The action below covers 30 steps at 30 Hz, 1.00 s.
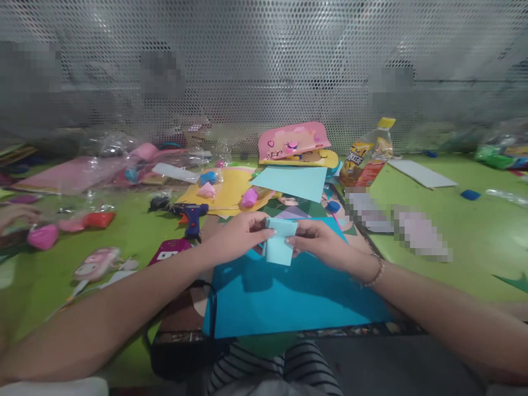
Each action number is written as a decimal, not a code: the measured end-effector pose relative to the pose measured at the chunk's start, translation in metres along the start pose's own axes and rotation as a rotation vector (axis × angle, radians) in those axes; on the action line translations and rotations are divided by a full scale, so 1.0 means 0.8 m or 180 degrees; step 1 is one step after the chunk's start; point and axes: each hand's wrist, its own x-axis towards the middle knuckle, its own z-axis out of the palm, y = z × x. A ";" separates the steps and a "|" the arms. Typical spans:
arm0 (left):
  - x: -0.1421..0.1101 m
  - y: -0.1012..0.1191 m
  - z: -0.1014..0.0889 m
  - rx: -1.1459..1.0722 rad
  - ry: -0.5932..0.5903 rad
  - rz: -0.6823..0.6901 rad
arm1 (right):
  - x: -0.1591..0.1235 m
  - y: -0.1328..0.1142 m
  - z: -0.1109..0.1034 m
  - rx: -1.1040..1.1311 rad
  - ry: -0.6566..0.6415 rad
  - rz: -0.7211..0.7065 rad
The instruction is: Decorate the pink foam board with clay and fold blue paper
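A lime-green table (474,220) spans the scene, with a large bright-blue sheet (289,302) lying flat on it, directly in front of the person. Beyond the hands, yellow sheets (231,190) and a pale-blue sheet (299,181) lie flat; beside the yellow ones is a dark-blue glue gun (193,217). The left hand (243,236) and right hand (325,245) meet above the bright-blue sheet, around a small folded pale-blue paper (279,250) held between them. As far as can be judged, folding is well along on this piece: it is already a compact, layered rectangle, while the bright-blue sheet beneath looks unfolded. Whether more creasing remains cannot be told. Each hand is nearly closed in a light pinch, the left at the paper's upper left side and the right at its right edge, thumbs on the near face; the other fingertips are partly hidden.
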 end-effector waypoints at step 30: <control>-0.010 0.012 0.000 -0.0737 0.0110 0.0184 | -0.006 -0.003 0.003 0.0779 0.0580 -0.0002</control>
